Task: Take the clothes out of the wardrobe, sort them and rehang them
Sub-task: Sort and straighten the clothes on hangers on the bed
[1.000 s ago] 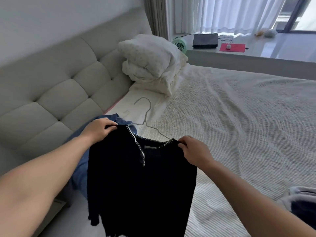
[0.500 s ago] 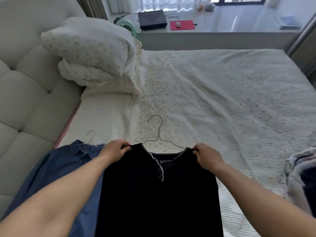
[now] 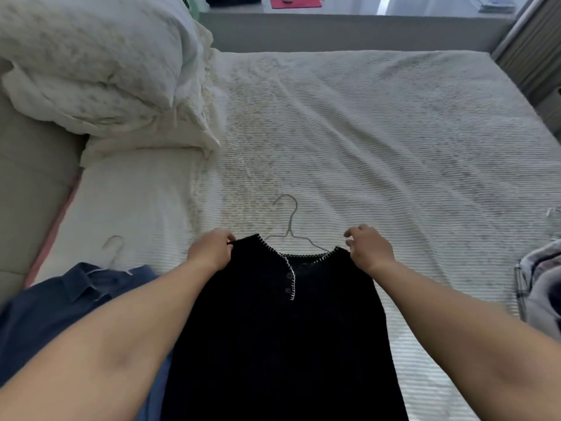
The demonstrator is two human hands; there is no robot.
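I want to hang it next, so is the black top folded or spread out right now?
Spread out: the black top hangs open, front facing up, the left hand and right hand pinching its shoulders apart.

I see a black top (image 3: 273, 329) with white-stitched neckline and two buttons, spread front-up on the bed, a thin wire hanger (image 3: 290, 226) poking from its collar. A blue collared shirt (image 3: 60, 305) on a pale hanger (image 3: 113, 250) lies just left.

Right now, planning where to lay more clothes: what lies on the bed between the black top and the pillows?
In the head view, only a wire hanger on bare bedspread.
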